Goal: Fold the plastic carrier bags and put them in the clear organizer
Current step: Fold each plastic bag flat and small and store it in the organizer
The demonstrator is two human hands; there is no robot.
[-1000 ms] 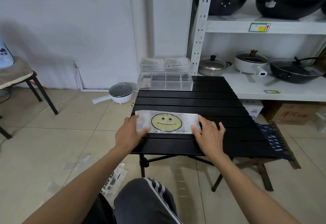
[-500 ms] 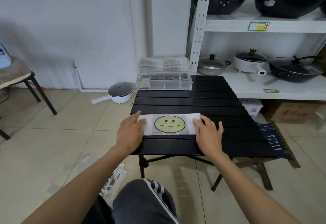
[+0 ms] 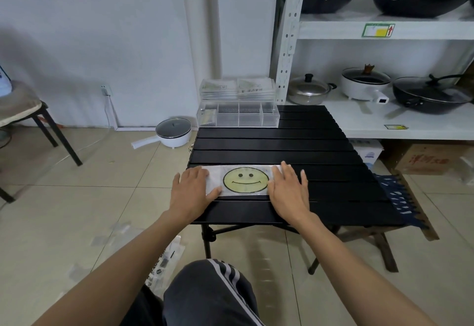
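Both hands have slid inward along the folded strip since the earlier frames, closing toward the printed smiley. Left hand (image 3: 193,192) lies flat, fingers straight, pressing the strip's left end. Right hand (image 3: 289,190) lies flat likewise, fingers slightly spread, pressing the right end. The carrier bag (image 3: 245,180), folded into a long band, lies across the black slatted table (image 3: 277,143) near its front edge, toward the front-left corner, between and under both palms. At the table's far-left corner stands the clear organizer (image 3: 238,116), compartments visible. Beyond, a white shelf unit (image 3: 287,43) holds pans; a tiled floor (image 3: 77,210) surrounds the table.
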